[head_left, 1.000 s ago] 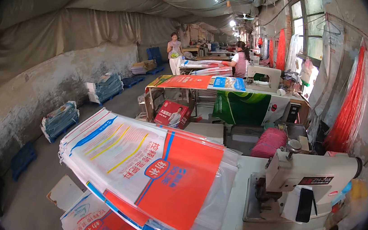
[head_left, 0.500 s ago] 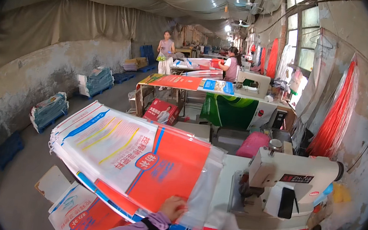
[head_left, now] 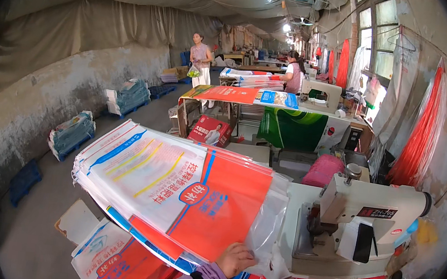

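Observation:
A stack of printed woven bags (head_left: 227, 200), white and orange-red, lies across the table beside the sewing machine (head_left: 359, 210). From the top bag's open end sticks out a clear plastic liner (head_left: 269, 216). My bare left hand (head_left: 235, 260) is closed at the bag's near corner, fingers curled on the bag and liner edge. Just right of it, my right hand (head_left: 278, 266) in a white glove has its fingers together at the liner's near edge. The pale glove partly blends with the liner there.
A dark phone (head_left: 363, 242) rests against the machine. More bags (head_left: 116, 254) hang low at the left. Beyond stand a red box (head_left: 210, 131), a pink bundle (head_left: 321, 171) and another machine table. Two people (head_left: 200, 62) are farther back; red strands (head_left: 420, 134) hang on the right wall.
My right hand has come left and up to the liner's edge. My left hand stays at the bag's corner. The whole view has shifted, with the scene sliding right.

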Available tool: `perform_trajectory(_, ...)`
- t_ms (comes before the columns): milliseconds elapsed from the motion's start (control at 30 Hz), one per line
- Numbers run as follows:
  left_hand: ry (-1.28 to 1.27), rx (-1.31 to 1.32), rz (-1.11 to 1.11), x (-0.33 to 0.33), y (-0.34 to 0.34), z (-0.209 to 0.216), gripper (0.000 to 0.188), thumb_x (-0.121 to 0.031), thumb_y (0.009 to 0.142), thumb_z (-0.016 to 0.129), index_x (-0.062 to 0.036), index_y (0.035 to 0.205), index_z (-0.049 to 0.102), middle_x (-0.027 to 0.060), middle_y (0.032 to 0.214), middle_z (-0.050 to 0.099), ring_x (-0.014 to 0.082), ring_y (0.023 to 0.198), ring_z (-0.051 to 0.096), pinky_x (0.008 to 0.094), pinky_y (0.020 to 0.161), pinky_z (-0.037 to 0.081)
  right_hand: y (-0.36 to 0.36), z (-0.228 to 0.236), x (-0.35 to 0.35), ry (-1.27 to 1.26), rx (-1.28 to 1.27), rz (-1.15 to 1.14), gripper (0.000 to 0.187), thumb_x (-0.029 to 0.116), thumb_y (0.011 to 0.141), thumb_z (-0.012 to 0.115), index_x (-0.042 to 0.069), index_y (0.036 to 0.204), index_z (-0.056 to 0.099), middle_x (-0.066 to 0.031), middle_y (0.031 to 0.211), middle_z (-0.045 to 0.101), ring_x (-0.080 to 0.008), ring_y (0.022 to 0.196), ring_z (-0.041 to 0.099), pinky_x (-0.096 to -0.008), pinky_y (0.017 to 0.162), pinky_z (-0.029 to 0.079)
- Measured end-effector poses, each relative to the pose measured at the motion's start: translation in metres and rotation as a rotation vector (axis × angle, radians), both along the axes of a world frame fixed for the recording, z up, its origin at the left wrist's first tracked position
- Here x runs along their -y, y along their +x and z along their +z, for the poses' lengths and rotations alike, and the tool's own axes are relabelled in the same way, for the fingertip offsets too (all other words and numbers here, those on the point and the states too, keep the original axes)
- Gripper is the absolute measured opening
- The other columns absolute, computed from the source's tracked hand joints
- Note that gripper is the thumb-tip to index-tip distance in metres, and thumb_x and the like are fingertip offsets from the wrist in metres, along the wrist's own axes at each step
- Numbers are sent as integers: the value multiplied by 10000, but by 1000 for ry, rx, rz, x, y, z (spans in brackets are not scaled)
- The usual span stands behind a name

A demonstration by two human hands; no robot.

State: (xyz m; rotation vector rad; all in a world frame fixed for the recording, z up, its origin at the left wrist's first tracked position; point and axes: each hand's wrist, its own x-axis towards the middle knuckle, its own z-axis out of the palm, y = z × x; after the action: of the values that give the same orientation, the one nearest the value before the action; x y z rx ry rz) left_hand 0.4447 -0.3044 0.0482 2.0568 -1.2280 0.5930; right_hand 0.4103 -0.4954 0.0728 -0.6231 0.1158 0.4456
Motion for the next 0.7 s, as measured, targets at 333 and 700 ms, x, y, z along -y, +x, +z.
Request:
perform_trajectory(333, -21, -820, 98, 5, 2, -14, 227, -203, 845, 698, -77, 1033, 682, 50, 804, 649, 149, 687, 611, 281, 634, 491, 0, -51, -2, -793, 366, 5, 248, 124, 898, 613, -66, 1056, 635, -104, 955, 664, -168, 835, 638, -267, 724, 513)
perform_trajectory(700, -576, -1160, 65, -9, 17, -8, 147, -109, 881, 649, -2, 982, 660, 26, 827, 663, 98, 747, 612, 249, 701, 502, 26, -35, -30, -887, 293, -290, 192, 150, 896, 589, -22, 853, 666, -11, 676, 632, -151, 618, 621, -285, 530, 479)
